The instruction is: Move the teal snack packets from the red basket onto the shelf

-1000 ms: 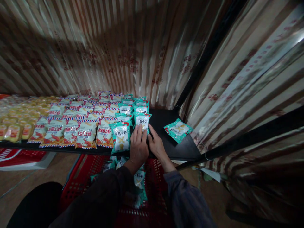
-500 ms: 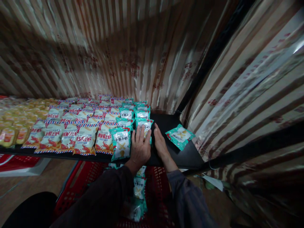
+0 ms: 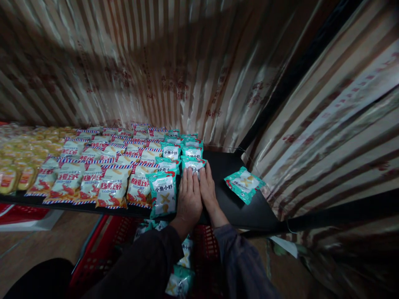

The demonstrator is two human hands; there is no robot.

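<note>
Two rows of green-and-white snack bags stand on the black shelf (image 3: 222,166). My left hand (image 3: 189,201) lies with its fingers stretched flat over the front of one snack bag (image 3: 193,163) in the right row, covering its lower part. Along that bag's right edge, my right hand (image 3: 208,189) rests with straight fingers, close beside the left. Neither hand is wrapped around anything. To the left of my hands, another green snack bag (image 3: 163,193) leans at the shelf's front. A loose green snack bag (image 3: 245,183) lies tilted on the shelf to the right.
Red-and-white snack bags (image 3: 114,187) fill the shelf further left, with yellow packets (image 3: 26,176) beyond them. Below the shelf, a red basket (image 3: 90,265) holds more green bags (image 3: 180,280). A black post (image 3: 264,116) and striped plastic sheeting (image 3: 174,54) bound the shelf.
My right hand has moved left, from a gap beside the bag to its right edge, against my left hand. The view has shifted slightly.
</note>
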